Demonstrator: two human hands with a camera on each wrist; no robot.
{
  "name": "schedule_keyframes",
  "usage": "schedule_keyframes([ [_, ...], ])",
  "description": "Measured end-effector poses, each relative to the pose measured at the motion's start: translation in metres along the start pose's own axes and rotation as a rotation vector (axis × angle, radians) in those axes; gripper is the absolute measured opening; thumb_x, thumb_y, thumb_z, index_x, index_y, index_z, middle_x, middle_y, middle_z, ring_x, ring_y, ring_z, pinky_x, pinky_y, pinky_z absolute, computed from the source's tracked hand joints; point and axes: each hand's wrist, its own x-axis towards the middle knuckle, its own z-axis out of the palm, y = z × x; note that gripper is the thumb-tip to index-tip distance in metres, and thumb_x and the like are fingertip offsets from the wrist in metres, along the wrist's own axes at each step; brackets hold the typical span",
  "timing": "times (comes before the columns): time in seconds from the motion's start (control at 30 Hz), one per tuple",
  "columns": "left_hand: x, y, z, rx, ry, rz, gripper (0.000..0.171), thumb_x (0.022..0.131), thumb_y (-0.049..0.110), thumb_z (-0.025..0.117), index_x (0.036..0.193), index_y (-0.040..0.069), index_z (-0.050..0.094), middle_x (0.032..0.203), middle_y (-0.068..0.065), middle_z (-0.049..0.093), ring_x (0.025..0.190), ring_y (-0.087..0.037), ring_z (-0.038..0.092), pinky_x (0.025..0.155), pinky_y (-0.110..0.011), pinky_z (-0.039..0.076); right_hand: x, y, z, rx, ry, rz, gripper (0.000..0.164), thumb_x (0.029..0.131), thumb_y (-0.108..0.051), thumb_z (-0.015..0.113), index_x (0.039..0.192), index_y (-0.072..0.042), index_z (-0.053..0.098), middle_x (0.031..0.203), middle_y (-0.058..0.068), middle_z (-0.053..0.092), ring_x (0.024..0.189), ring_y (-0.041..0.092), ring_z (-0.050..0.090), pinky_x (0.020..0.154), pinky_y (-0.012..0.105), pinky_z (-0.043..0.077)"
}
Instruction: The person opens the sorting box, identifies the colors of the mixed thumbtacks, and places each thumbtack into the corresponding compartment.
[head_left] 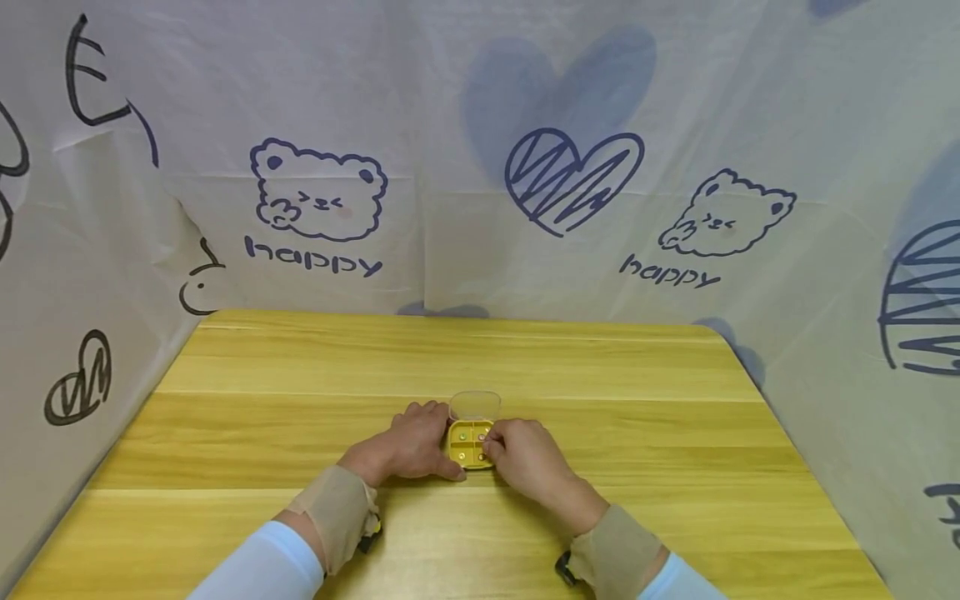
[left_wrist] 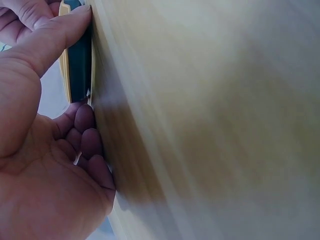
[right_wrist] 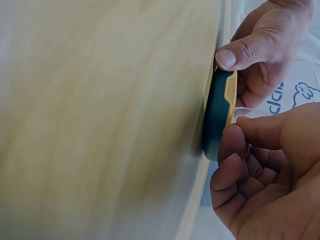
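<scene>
On the table lies a small pill box (head_left: 453, 448) with a yellow four-part tray, a dark green base (right_wrist: 216, 112) and its clear lid (head_left: 476, 403) raised at the back. Small pills (head_left: 462, 437) of differing colours sit in the compartments. My left hand (head_left: 414, 443) holds the box from the left, thumb along the front edge and fingers towards the back. My right hand (head_left: 531, 457) reaches over the right compartments, thumb and index fingertips together right at the rim, the other fingers curled. I cannot tell whether a pill is between those fingertips.
The wood-grain table (head_left: 300, 367) extends around the box on all sides. Behind it and at both sides hangs a pale cloth (head_left: 450, 250) printed with bears and hearts. Each wrist wears a tan wrap (head_left: 337, 508) with a dark device beneath it.
</scene>
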Motion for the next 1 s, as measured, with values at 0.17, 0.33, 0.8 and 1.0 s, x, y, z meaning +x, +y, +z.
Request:
schedule_keyframes([
  [0.17,0.0,0.002,0.0,-0.005,-0.002,-0.007,0.078,0.067,0.052,0.082,0.123,0.008,0.05,0.112,-0.003,0.055,0.099,-0.026,0.046,0.089,-0.05,0.038,0.0,0.003,-0.006,0.019,0.02,-0.005,0.014,0.093,-0.018,0.061,0.081,-0.015,0.068,0.071,-0.005,0.061,0.06,0.011,0.051,0.055,0.028,0.044],
  [0.33,-0.001,0.001,0.001,-0.028,0.006,-0.005,0.078,0.066,0.051,0.082,0.122,0.008,0.051,0.11,-0.002,0.055,0.097,-0.025,0.044,0.087,-0.049,0.037,0.004,0.007,-0.019,0.088,0.085,0.045,0.012,0.095,-0.018,0.06,0.087,-0.013,0.068,0.071,-0.003,0.062,0.058,0.012,0.052,0.054,0.03,0.044],
  [0.8,-0.001,0.0,0.003,-0.062,0.027,-0.018,0.078,0.065,0.049,0.084,0.123,0.008,0.052,0.108,-0.001,0.056,0.099,-0.025,0.045,0.089,-0.049,0.036,0.024,0.017,-0.033,0.553,0.102,0.165,0.029,0.1,-0.029,0.052,0.112,-0.008,0.068,0.092,0.023,0.062,0.073,0.039,0.059,0.051,0.03,0.043],
  [1.0,-0.002,0.0,0.002,-0.056,0.028,-0.015,0.077,0.065,0.05,0.083,0.123,0.009,0.052,0.109,-0.002,0.056,0.098,-0.025,0.045,0.087,-0.048,0.036,0.026,0.017,-0.029,0.616,0.083,0.188,0.034,0.099,-0.034,0.054,0.103,-0.006,0.071,0.087,0.023,0.061,0.057,0.022,0.05,0.047,0.028,0.038],
])
